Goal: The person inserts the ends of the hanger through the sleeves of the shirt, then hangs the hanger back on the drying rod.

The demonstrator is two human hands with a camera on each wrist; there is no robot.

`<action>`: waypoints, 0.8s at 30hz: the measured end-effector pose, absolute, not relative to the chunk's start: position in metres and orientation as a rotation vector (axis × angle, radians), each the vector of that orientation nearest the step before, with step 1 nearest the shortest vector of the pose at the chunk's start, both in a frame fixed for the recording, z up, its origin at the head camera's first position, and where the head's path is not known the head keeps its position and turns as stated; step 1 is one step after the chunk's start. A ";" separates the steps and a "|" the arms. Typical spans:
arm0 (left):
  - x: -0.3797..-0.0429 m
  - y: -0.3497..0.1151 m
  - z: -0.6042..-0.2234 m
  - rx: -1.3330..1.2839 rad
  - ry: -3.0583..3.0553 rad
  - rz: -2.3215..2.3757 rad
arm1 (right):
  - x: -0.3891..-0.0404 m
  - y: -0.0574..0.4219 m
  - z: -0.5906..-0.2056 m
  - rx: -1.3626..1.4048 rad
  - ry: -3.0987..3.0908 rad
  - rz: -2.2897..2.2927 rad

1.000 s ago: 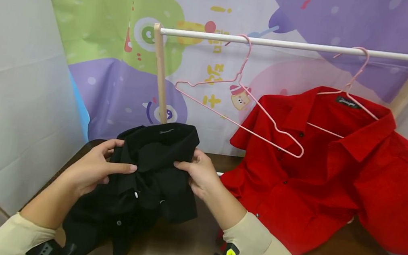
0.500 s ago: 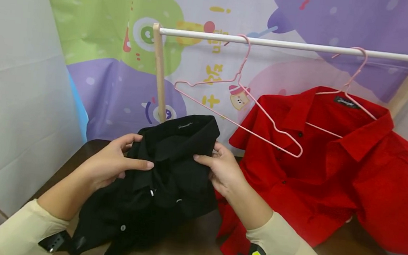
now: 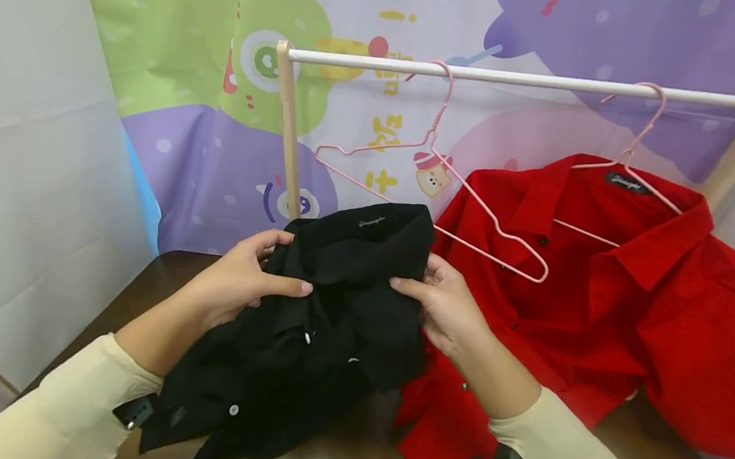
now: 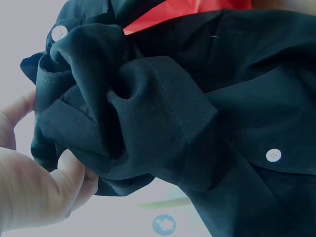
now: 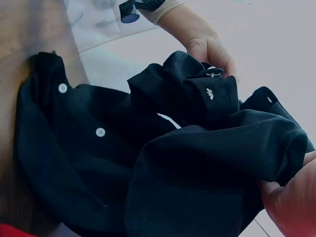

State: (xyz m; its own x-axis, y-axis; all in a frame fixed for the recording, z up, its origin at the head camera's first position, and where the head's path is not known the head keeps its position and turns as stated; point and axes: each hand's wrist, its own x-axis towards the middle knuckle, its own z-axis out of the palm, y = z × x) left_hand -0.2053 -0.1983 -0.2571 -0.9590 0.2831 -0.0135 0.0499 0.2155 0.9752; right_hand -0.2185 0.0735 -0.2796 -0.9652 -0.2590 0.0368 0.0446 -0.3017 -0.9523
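Note:
A black shirt [image 3: 360, 309] with white buttons is held up by its collar in the head view, its lower part trailing down to the table. My left hand [image 3: 252, 278] pinches the left side of the collar, thumb in front. On the opposite side, my right hand [image 3: 449, 306] grips the cloth near the collar the same way. Behind the shirt's top edge hangs a bare pink hanger [image 3: 471, 246], partly covered by the collar. The left wrist view shows bunched black cloth beside the left fingers [image 4: 74, 173]; in the right wrist view, the right thumb [image 5: 274, 192] presses into a fold.
A red shirt [image 3: 596, 315] hangs on another pink hanger [image 3: 644, 141] at the right. Both hangers hook over the white rail [image 3: 538, 81] of a rack with wooden posts [image 3: 289, 135]. Brown table [image 3: 131, 304] below; a cartoon-printed cloth [image 3: 213, 48] behind.
Both hands have carried the black shirt to the right and slightly up, so its collar now overlaps the bare hanger's lower bar. The grip stays the same; the hangers and red shirt's collar have stayed put.

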 end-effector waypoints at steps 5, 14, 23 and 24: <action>-0.218 -0.187 -0.260 0.312 2.277 1.868 | -0.223 0.090 -0.283 -0.264 1.775 -2.361; -0.239 -0.182 -0.276 0.271 2.341 1.841 | -0.235 0.120 -0.305 -0.228 1.910 -2.226; -0.254 -0.183 -0.300 0.216 2.401 1.747 | -0.250 0.145 -0.331 -0.211 1.958 -2.116; -0.256 -0.183 -0.303 0.208 2.416 1.727 | -0.252 0.147 -0.334 -0.206 1.973 -2.101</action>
State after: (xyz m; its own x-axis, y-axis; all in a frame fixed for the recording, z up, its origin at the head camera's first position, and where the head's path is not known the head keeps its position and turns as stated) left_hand -0.2558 -0.1831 -0.3029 -0.9768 0.2076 -0.0526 0.0174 0.3219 0.9466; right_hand -0.2521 0.1474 -0.3342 -0.9583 -0.2773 -0.0688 0.0861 -0.0507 -0.9950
